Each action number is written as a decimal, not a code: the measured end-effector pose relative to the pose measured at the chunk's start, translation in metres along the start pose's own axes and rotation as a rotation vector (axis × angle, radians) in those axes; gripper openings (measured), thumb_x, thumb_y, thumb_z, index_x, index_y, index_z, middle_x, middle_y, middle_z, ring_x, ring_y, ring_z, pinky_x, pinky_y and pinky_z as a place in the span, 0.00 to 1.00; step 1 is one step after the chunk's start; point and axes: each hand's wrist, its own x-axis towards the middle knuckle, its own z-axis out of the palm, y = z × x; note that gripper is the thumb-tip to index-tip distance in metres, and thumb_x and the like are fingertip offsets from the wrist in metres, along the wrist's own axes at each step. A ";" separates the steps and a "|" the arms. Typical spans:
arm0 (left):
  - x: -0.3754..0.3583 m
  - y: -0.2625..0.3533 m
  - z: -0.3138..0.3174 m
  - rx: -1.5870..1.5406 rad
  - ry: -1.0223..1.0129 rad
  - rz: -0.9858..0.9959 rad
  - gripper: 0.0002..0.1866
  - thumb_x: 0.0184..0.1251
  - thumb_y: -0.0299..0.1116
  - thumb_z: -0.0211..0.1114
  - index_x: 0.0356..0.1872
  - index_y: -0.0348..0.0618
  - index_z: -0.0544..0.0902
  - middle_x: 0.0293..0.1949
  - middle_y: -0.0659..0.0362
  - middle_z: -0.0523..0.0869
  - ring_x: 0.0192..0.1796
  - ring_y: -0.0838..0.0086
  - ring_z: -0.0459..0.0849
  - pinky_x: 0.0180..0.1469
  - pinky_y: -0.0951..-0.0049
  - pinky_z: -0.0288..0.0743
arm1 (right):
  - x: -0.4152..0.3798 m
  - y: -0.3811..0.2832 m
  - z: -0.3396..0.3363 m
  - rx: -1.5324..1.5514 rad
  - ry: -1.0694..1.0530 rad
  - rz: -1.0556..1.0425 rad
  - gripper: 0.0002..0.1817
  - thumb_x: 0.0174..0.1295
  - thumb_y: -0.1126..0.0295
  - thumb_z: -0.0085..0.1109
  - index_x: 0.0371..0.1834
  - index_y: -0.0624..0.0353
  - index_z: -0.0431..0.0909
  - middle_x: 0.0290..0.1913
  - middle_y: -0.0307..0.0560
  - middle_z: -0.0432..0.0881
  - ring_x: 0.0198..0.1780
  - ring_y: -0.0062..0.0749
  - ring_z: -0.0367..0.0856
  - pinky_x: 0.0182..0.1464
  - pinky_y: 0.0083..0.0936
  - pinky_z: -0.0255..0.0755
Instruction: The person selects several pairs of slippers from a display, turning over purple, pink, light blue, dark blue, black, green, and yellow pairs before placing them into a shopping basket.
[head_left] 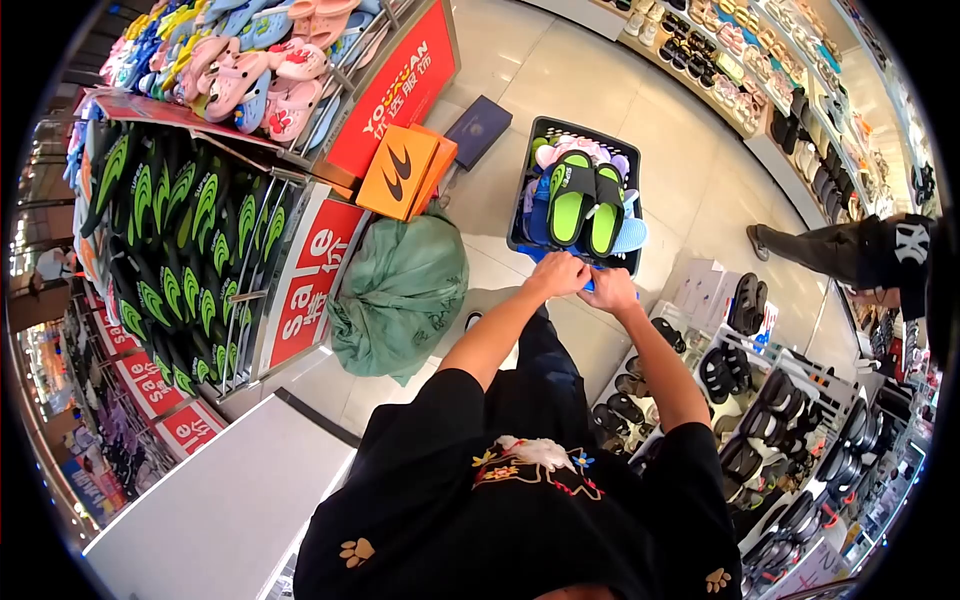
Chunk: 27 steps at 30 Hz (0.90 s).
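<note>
In front of me on the floor is a dark shopping basket (pixel 517 215), loaded with slippers in several colours. A pair of black slides with lime-green footbeds (pixel 568 215) lies on top, beside a light blue slipper (pixel 630 236). My left hand (pixel 558 274) and my right hand (pixel 609 290) are side by side at the near end of the basket, fingers wrapped round its blue handle (pixel 588 282). Only a little of the handle shows between them, and both arms are stretched forward.
To the left stand a bin of black-and-green slippers (pixel 180 240), a green sack (pixel 400 295), an orange shoebox (pixel 398 170) and a dark blue box (pixel 478 132). Sandal racks (pixel 770 410) line the right side. A person in dark trousers (pixel 815 252) stands at the right; shoe shelves (pixel 740 70) run behind.
</note>
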 end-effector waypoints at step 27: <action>0.231 -0.070 -0.088 0.178 0.089 -0.104 0.17 0.62 0.40 0.54 0.23 0.37 0.83 0.27 0.43 0.83 0.33 0.48 0.82 0.40 0.52 0.76 | 0.225 0.137 -0.042 0.133 0.044 -0.104 0.20 0.52 0.52 0.59 0.33 0.60 0.80 0.21 0.54 0.81 0.23 0.47 0.81 0.30 0.39 0.76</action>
